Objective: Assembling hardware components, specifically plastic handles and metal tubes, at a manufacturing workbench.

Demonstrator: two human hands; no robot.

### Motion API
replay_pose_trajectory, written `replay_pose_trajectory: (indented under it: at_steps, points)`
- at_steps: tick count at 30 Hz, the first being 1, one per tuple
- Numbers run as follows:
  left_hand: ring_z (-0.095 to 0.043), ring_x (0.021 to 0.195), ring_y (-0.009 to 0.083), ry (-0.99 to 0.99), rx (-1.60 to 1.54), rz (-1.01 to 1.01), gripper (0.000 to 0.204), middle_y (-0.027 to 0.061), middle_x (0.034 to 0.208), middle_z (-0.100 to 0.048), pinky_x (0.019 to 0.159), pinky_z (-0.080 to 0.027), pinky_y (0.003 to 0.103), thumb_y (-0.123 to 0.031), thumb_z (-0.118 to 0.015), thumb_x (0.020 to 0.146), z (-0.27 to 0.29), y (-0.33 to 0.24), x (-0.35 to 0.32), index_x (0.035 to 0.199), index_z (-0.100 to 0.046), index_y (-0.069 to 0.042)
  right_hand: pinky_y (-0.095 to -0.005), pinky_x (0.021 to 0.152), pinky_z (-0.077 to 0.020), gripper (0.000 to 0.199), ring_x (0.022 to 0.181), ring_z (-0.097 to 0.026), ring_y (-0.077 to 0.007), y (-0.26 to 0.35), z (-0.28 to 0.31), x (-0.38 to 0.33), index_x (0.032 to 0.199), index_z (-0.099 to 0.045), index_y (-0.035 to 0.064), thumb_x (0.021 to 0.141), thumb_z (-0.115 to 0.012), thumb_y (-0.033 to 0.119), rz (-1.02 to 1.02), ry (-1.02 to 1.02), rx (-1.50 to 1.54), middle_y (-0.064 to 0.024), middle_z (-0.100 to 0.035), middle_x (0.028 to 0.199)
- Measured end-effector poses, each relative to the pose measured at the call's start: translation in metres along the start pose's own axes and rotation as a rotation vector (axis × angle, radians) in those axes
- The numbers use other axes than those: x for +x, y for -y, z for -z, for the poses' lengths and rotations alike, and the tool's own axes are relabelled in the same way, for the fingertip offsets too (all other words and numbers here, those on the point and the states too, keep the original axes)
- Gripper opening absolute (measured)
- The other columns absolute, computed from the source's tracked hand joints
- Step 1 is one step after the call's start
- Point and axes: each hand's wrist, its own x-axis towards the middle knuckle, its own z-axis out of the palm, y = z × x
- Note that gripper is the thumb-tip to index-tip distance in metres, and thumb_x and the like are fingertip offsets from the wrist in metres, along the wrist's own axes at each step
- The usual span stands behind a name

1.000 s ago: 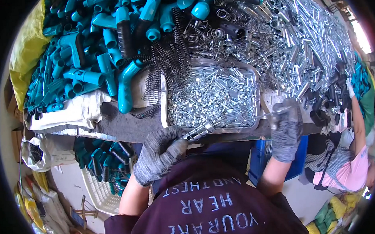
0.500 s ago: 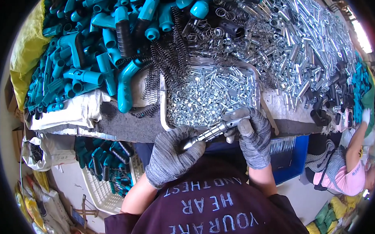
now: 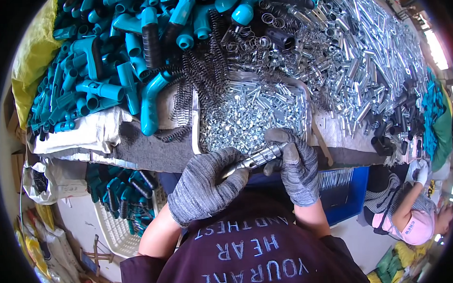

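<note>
The gloved left hand [image 3: 204, 184] is clamping a metal rod [image 3: 257, 158] by its near end, steadying it while the right hand [image 3: 293, 161] is pinching its far tip. Both are hovering at the worktop's [image 3: 152, 154] near edge, just before a tray [image 3: 305, 116] of small silver parts, within easy reach.

The right hand [image 3: 296, 165] covers the far end of the metal tube [image 3: 257, 159], whose near end sinks into the left hand [image 3: 208, 184].
</note>
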Motion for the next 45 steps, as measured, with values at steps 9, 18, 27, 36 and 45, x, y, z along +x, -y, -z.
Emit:
replay_pose_trajectory:
  at_steps: [9, 18, 27, 36, 45]
  points:
    - [-0.066, 0.080, 0.0295, -0.039, -0.006, 0.060, 0.031, 0.0210, 0.084, -0.067, 0.073, -0.052, 0.038, -0.023, -0.064, 0.089, 0.002, 0.015, 0.016, 0.104, -0.066, 0.004, -0.0269, 0.068, -0.0519, 0.066, 0.081, -0.063, -0.0129, 0.026, 0.017, 0.029, 0.129, -0.056, -0.0043, 0.096, -0.055, 0.052, 0.271, -0.251, -0.158, -0.0114, -0.065, 0.109]
    - [-0.063, 0.075, 0.0172, -0.151, 0.061, 0.015, 0.033, 0.0167, 0.082, -0.067, 0.071, -0.051, 0.036, -0.027, -0.063, 0.091, -0.002, 0.041, 0.039, 0.103, -0.067, 0.004, -0.0343, 0.075, -0.0538, 0.044, 0.084, -0.067, -0.0200, 0.109, 0.004, 0.144, 0.115, -0.068, 0.0064, 0.086, -0.071, 0.040, 0.582, -0.116, -0.899, -0.0115, -0.068, 0.107]
    - [-0.066, 0.090, 0.0430, -0.081, 0.023, -0.033, 0.038, 0.0280, 0.094, -0.067, 0.081, -0.052, 0.047, -0.032, -0.061, 0.089, -0.001, 0.047, 0.042, 0.107, -0.066, 0.002, -0.0368, 0.078, -0.0538, 0.043, 0.081, -0.065, -0.0223, 0.106, -0.102, 0.193, 0.120, -0.065, 0.0081, 0.082, -0.076, 0.024, 0.701, 0.288, -1.267, -0.0124, -0.066, 0.102]
    - [-0.065, 0.089, 0.0439, -0.094, 0.011, -0.078, 0.040, 0.0290, 0.092, -0.066, 0.082, -0.051, 0.048, -0.032, -0.059, 0.088, -0.002, 0.058, 0.044, 0.106, -0.066, 0.003, -0.0409, 0.100, -0.0466, 0.040, 0.115, -0.058, -0.0318, 0.091, -0.197, 0.217, 0.118, -0.065, 0.0110, 0.079, -0.073, 0.021, 1.140, 0.363, -1.207, -0.0152, -0.062, 0.123]
    - [-0.064, 0.087, 0.0443, -0.108, -0.017, -0.078, 0.038, 0.0291, 0.087, -0.065, 0.081, -0.049, 0.050, -0.033, -0.058, 0.087, -0.005, 0.059, 0.044, 0.095, -0.063, 0.004, -0.0550, 0.111, -0.0307, 0.029, 0.134, -0.046, -0.0276, 0.052, -0.280, 0.238, 0.118, -0.067, 0.0198, 0.092, -0.055, 0.022, 1.023, 0.279, -2.120, -0.0091, -0.050, 0.144]
